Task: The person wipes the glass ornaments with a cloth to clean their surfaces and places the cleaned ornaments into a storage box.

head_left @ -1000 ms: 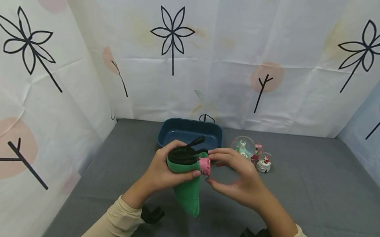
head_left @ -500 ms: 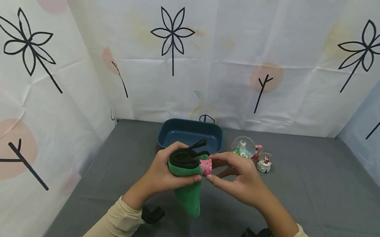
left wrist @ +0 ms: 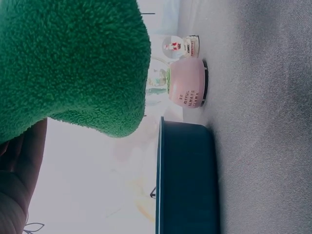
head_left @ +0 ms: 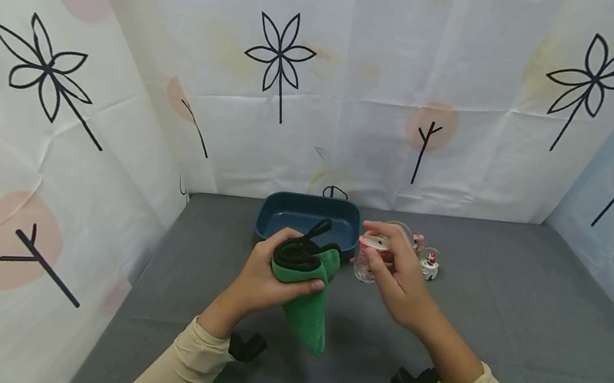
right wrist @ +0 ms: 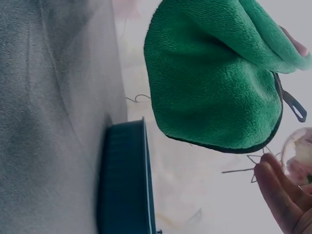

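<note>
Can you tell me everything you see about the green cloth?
The green cloth looks soft and fuzzy, with thin black edging and a little black loop sticking up at the top. It's folded and bunched, gripped by the left hand above the grey table. One end hangs down. In the head view, nothing else touches it.

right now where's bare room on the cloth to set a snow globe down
Bare cloth lies right of the standing snow globes and left of the blue tray. Crowded: among those globes, and before the tray, where left hand holds green towel, right hand another globe.
</note>
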`<action>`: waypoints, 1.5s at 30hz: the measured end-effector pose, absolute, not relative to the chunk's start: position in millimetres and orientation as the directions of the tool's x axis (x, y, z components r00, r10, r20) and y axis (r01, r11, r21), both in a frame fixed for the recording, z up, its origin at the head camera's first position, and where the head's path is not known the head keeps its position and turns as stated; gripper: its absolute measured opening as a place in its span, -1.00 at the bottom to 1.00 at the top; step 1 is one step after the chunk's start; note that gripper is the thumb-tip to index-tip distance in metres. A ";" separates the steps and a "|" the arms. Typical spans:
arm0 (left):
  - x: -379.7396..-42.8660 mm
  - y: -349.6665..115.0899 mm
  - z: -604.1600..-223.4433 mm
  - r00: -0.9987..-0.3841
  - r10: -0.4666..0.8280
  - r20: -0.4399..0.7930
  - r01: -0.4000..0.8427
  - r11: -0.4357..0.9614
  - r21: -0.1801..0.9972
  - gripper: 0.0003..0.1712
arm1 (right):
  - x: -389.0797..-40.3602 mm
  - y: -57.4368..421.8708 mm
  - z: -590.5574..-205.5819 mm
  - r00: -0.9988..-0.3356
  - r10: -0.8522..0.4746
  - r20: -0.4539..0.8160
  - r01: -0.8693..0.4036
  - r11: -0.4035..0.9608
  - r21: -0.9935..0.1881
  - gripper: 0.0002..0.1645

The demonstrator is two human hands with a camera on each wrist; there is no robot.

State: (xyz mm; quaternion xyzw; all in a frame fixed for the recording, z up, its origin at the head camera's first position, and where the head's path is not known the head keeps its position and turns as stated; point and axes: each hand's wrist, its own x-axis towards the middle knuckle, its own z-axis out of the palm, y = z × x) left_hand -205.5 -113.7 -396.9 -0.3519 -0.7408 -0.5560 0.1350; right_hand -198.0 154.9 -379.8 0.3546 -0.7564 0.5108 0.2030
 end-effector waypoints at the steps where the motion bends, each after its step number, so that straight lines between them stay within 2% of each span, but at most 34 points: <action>1: -205.3 -113.8 -396.7 -0.717 0.370 0.591 0.670 0.132 0.730 -0.36 | -198.1 155.2 -379.9 -0.674 -0.322 0.665 -0.737 0.222 -0.639 -0.39; 4: -205.5 -113.9 -395.9 -0.710 0.367 0.601 0.677 0.117 0.727 -0.37 | -197.7 154.9 -379.7 -0.701 -0.322 0.637 -0.708 0.201 -0.677 -0.23; 7: -206.1 -114.3 -395.5 -0.704 0.368 0.608 0.681 0.105 0.725 -0.38 | -197.7 153.8 -379.1 -0.714 -0.309 0.628 -0.695 0.204 -0.689 -0.17; 15: -206.6 -115.1 -396.1 -0.703 0.363 0.612 0.683 0.102 0.724 -0.37 | -197.6 153.2 -379.4 -0.657 -0.277 0.701 -0.754 0.210 -0.623 -0.32; 20: -206.5 -114.8 -395.7 -0.697 0.352 0.625 0.691 0.097 0.716 -0.36 | -197.8 155.4 -378.5 -0.636 -0.318 0.703 -0.768 0.172 -0.617 -0.31; 25: -206.0 -114.3 -395.2 -0.694 0.345 0.632 0.696 0.098 0.711 -0.35 | -196.6 155.9 -377.7 -0.630 -0.384 0.675 -0.771 0.203 -0.604 -0.36; 30: -205.4 -113.7 -395.4 -0.689 0.346 0.637 0.700 0.089 0.708 -0.35 | -196.1 154.6 -378.7 -0.634 -0.435 0.639 -0.763 0.219 -0.608 -0.34; 36: -206.0 -113.5 -395.8 -0.677 0.344 0.651 0.713 0.087 0.696 -0.35 | -194.7 154.7 -380.2 -0.619 -0.510 0.598 -0.746 0.141 -0.651 -0.32; 42: -208.2 -113.9 -396.7 -0.660 0.338 0.671 0.732 0.089 0.675 -0.30 | -190.8 153.0 -379.0 -0.617 -0.493 0.614 -0.751 0.134 -0.647 -0.18; 45: -208.3 -113.3 -396.4 -0.648 0.346 0.678 0.741 0.082 0.666 -0.29 | -189.8 151.8 -378.3 -0.581 -0.482 0.656 -0.780 0.099 -0.618 -0.21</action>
